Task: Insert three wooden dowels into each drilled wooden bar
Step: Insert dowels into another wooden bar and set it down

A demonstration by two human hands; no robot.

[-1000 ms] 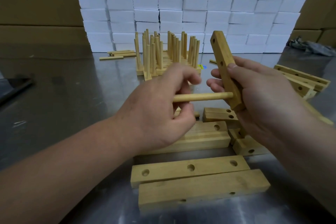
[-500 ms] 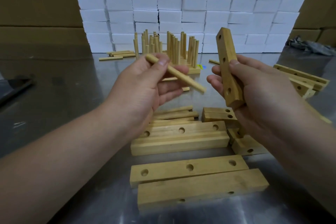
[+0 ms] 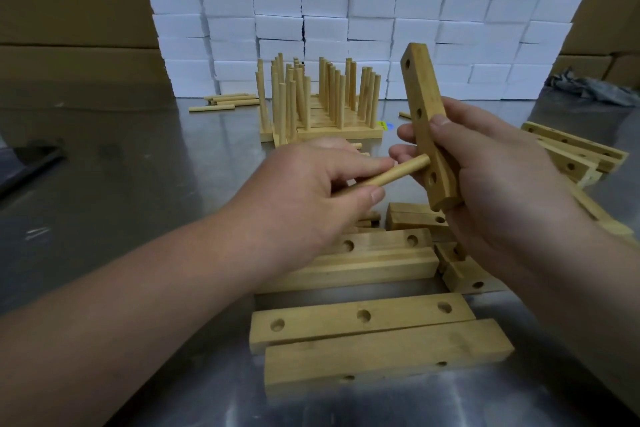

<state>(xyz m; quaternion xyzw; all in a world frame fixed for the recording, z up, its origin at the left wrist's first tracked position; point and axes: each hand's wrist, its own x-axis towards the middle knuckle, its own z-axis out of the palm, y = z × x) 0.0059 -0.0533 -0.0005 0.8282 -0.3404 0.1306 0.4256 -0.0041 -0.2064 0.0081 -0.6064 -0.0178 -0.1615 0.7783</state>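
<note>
Head view, sole view. Step in hand: first dowel of a fresh bar, at the point of entry. Bar (image 3: 422, 107): held off the table (image 3: 138, 184), near upright with its top leaning a little left; three holes face the left hand, all empty. Right hand (image 3: 491, 184): wrapped round the lower half of the bar, thumb pressed on the near edge, fingertips showing past the far side. Left hand (image 3: 311, 198): fingers curled, dowel (image 3: 391, 173) pinched between thumb and forefinger near its back end. The dowel lies nearly level, its free tip against or just beside the bar's face, a shade above the lowest hole (image 3: 432, 178); whether it touches cannot be told. Next move, as judged: drop the tip slightly to meet the hole, square the dowel to the face, then push it straight in while the right hand braces the bar; two holes would remain. Finished bars (image 3: 322, 104): grouped at the middle of the table, dowels standing up. Empty bars (image 3: 360, 319): lying flat near the person, more stacked at the right (image 3: 575, 156). Loose dowels (image 3: 228, 102): lying far left, well apart from the hands. Backdrop: stacked white boxes (image 3: 346, 10).
</note>
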